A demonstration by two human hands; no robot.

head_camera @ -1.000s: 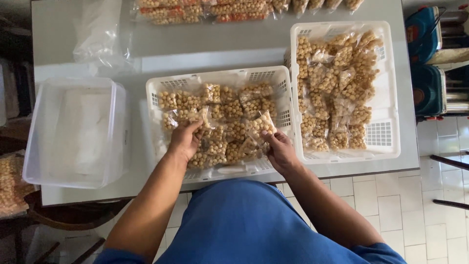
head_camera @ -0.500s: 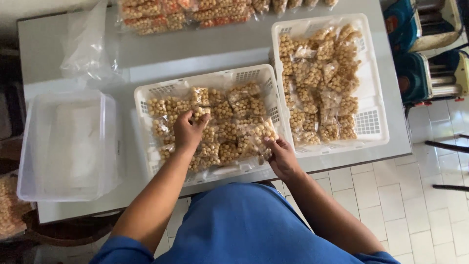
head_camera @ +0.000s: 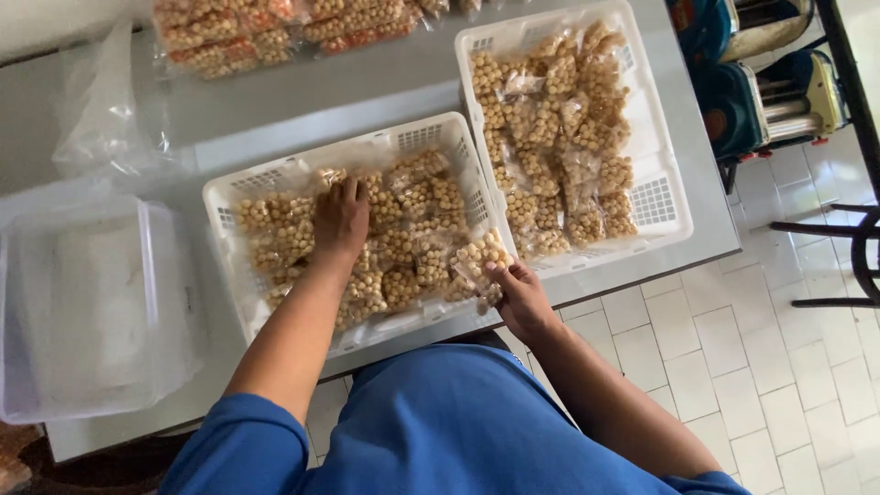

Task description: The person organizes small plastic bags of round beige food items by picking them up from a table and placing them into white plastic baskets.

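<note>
Nearest the camera, the right hand (head_camera: 521, 295) pinches one packet (head_camera: 478, 259) of round tan snacks at the near right corner of the near basket (head_camera: 240, 188), fingers closed on its lower edge, the packet lifted just over the rim. The left hand (head_camera: 340, 220) lies flat and palm down on the packets in the middle of that basket, fingers spread, pressing rather than gripping anything.

That near basket looks close to full: packets cover its floor from wall to wall, with only a thin strip bare along the front edge. By my reading, the filling here is mostly done and the hands are levelling and sorting.

To the left sits a clear lidded tub (head_camera: 92, 312), its contents pale and hard to make out. Farther right, the far basket (head_camera: 662, 197) holds packets heaped along its left and middle, with its right side bare, so there's room left. Beyond, at the table's far edge, a row of packets (head_camera: 275, 26) lies unbasketed, beside a loose clear bag (head_camera: 105, 101).
</note>
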